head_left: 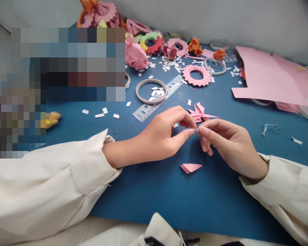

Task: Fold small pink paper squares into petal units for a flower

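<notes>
Thumb and forefinger of my left hand (169, 131) are pinched together at their tips, almost touching the pinched fingertips of my right hand (224, 141). Something tiny and pale shows between the two hands, too small to name. Just behind my fingertips lies a pink folded paper piece (199, 112) with several pointed ends, partly hidden by my left hand. Nearer to me, a small pink folded triangle (191, 167) rests on the blue table (143, 194).
Behind my left hand, a tape roll (151, 91) overlaps a clear ruler (157, 99). Farther back are a pink paper ring (196, 75), white scraps and folded flowers. Large pink sheets (269, 75) lie at the right. Blurred blocks cover the upper left.
</notes>
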A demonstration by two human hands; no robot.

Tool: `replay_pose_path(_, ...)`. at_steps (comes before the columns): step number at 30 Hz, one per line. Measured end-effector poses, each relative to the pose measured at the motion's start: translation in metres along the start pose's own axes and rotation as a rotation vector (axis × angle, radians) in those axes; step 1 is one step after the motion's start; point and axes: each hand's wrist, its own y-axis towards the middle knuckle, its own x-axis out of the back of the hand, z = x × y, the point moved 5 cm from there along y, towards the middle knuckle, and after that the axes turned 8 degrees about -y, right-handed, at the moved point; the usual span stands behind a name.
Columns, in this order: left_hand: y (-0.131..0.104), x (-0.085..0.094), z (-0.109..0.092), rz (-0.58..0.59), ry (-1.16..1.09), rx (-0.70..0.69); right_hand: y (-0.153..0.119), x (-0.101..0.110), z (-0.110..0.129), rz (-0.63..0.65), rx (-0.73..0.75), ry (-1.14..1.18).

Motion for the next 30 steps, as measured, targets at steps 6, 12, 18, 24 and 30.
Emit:
replay_pose_path(6, 0.0011, 0.0014, 0.0031, -0.048, -0.090, 0.128, -0.0012, 0.0009, 0.0000, -0.006, 0.016, 0.012)
replay_pose_path(12, 0.0030, 0.0002, 0.0020, -0.019, -0.117, 0.165, -0.0014, 0.0004, -0.0002, -0.003, 0.020, 0.003)
replay_pose_path(18, 0.0030, 0.0008, 0.0022, -0.028, -0.088, 0.133, -0.0019, 0.0017, 0.0010, -0.030, 0.026, 0.009)
replay_pose_path(24, 0.0013, -0.0008, 0.0000, -0.010, 0.009, 0.047, -0.0015, 0.0005, 0.0017, -0.035, 0.017, 0.029)
replay_pose_path(30, 0.0013, -0.0012, 0.0002, 0.001, 0.017, 0.040, -0.0042, 0.0031, 0.0019, -0.090, 0.020, 0.017)
